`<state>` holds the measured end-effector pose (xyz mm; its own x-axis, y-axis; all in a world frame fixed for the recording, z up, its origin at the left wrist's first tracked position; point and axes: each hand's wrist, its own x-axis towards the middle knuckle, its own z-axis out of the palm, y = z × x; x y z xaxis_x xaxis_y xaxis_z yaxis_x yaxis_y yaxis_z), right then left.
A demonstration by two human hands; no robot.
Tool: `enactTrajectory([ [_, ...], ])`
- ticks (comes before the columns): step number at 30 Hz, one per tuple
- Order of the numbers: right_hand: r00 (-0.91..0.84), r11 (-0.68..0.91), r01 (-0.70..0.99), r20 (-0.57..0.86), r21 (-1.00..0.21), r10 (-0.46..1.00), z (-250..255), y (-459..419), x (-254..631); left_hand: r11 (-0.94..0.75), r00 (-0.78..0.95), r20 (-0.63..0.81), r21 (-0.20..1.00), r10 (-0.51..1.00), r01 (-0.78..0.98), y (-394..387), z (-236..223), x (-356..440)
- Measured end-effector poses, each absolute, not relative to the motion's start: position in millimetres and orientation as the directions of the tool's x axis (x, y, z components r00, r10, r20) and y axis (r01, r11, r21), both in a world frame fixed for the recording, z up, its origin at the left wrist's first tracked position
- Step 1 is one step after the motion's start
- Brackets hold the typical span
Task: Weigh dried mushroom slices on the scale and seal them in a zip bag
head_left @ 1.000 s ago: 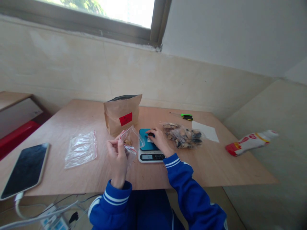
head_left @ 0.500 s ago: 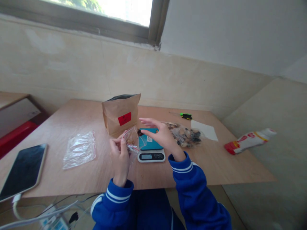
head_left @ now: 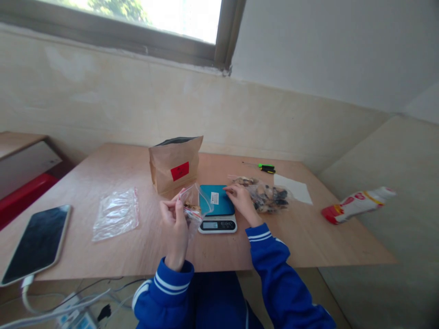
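My left hand (head_left: 174, 218) pinches the top of a small transparent zip bag (head_left: 194, 205) with red-edged closure, which holds a few brown pieces. The bag hangs just over the left edge of a digital kitchen scale (head_left: 217, 224) that has a teal top. My right hand (head_left: 242, 201) rests its fingertips at that top's right side, holding nothing that I can see. Just beyond this hand lies a larger transparent bag (head_left: 266, 197) of dark and tan pieces.
A brown paper bag (head_left: 173, 167) with a red label stands behind the scale. On the wooden table (head_left: 85, 192) lie a flat transparent bag (head_left: 115, 214), a phone (head_left: 36, 242), a small green-handled screwdriver (head_left: 264, 167), white paper (head_left: 293, 188) and a red-and-white packet (head_left: 356, 204).
My right hand has come down from its raised, spread position and now rests on the teal top. My left hand and the small bag have shifted slightly right.
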<state>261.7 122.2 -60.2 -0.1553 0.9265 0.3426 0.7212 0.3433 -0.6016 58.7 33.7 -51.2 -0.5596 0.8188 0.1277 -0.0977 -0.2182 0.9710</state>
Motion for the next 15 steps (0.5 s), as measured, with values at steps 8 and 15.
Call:
enactTrajectory([
  [8, -0.233, 0.481, 0.299, 0.426, -0.824, 0.874, 28, 86, 229, -0.235, -0.522, 0.127, 0.961, 0.843, -0.146, 31, -48, 70],
  [15, -0.234, 0.231, 0.317, 0.16, -0.92, 0.959, -6, 41, 222, -0.368, -0.58, 0.202, 0.912, 0.789, -0.183, 26, -38, 74],
])
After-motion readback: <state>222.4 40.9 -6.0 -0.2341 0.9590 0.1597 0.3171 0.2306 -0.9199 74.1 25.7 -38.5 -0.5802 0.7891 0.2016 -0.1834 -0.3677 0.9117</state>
